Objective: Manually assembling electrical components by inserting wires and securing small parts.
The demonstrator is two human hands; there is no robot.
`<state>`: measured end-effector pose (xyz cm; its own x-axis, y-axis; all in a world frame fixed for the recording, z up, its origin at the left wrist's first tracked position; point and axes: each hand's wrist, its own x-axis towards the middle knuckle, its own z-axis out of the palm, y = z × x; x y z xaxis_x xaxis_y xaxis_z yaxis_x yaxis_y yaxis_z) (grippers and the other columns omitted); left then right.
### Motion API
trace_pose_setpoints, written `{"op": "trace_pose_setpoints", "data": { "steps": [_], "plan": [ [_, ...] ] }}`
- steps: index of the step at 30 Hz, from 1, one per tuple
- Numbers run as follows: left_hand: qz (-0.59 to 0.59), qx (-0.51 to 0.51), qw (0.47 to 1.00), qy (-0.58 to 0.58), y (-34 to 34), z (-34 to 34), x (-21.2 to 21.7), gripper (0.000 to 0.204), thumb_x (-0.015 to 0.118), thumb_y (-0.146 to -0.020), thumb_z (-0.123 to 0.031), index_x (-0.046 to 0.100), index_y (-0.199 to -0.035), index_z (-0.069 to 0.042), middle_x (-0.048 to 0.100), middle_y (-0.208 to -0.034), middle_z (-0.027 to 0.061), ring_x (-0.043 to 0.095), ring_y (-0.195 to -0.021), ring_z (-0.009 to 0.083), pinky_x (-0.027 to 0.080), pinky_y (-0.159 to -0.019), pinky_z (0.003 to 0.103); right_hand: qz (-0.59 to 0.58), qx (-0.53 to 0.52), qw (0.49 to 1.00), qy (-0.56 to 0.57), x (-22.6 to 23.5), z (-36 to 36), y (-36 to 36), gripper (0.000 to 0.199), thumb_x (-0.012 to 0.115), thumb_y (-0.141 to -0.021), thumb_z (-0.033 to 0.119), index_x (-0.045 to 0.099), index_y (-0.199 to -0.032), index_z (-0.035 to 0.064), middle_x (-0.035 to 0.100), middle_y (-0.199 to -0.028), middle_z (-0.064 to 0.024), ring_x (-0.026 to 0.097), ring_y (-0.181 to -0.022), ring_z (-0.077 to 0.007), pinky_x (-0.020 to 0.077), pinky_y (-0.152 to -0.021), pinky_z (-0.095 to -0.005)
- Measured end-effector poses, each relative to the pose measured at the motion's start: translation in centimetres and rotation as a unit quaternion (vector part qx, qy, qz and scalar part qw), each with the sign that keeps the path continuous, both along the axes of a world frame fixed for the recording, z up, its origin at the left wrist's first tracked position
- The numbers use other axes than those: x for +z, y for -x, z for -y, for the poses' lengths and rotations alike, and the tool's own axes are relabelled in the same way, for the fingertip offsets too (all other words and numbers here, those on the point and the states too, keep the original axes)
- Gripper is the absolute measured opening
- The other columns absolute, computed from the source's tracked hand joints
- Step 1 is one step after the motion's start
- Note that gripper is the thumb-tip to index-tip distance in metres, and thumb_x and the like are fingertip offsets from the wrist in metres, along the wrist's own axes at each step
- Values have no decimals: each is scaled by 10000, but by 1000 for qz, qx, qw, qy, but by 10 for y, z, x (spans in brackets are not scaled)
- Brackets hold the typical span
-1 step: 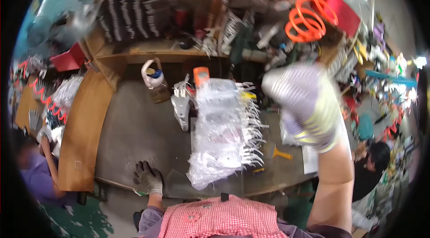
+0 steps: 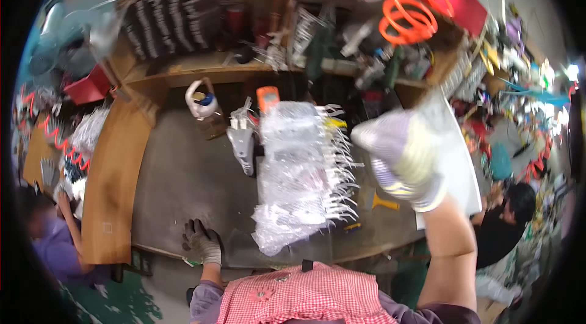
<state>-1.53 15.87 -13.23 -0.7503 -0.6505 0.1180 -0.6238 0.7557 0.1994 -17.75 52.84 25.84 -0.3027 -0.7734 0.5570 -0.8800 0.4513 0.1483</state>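
My left hand (image 2: 202,242), in a grey knitted glove with dark fingertips, rests at the table's front edge with its fingers apart, holding nothing. My right hand (image 2: 400,156), in a pale striped glove, is raised over the right side of the table. Motion smears its fingers, so whether they grip anything is unclear. Beside and behind it is a large white sheet (image 2: 459,168), partly covered by the hand and forearm. Between my hands lies a stack of clear plastic bags (image 2: 293,168) with white strands along its right side.
Left of the stack are a grey-white tool (image 2: 242,148) and a white handled bottle (image 2: 202,104). Behind it stands an orange object (image 2: 267,98); right lies a yellow scraper (image 2: 384,203). A cluttered shelf and orange coiled hose (image 2: 406,16) are beyond. People work on both sides.
My right hand and forearm have shifted slightly left and downward, and more of the white sheet shows beside them. The whole view has moved a little. My left hand stays put.
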Motion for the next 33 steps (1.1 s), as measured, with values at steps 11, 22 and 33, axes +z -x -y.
{"op": "trace_pose_setpoints", "data": {
  "steps": [11,22,33],
  "plan": [
    [-124,-179,976,-20,-100,-58,-10,347,641,-767,-109,630,-1111,-62,608,-1189,179,476,-1187,453,343,-1061,538,182,-496,832,-171,-419,-236,-49,435,532,-902,137,513,-1336,104,629,-1240,-69,600,-1135,-270,523,-871,-404],
    [-174,-334,917,-131,-95,-157,70,462,654,-679,-46,626,-1140,-70,566,-1217,213,550,-1151,426,455,-982,526,662,-237,602,378,-309,-205,-114,838,634,-778,44,223,-1507,42,494,-959,-57,538,-914,-143,456,-754,-258],
    [-164,-203,941,-213,-169,-75,-6,453,650,-751,-55,579,-1198,-68,536,-1268,225,512,-1155,429,432,-985,509,854,0,517,-60,-196,42,-171,950,621,-900,55,-13,-1595,195,689,-1127,-162,666,-918,-117,509,-796,-221]
  ]
}}
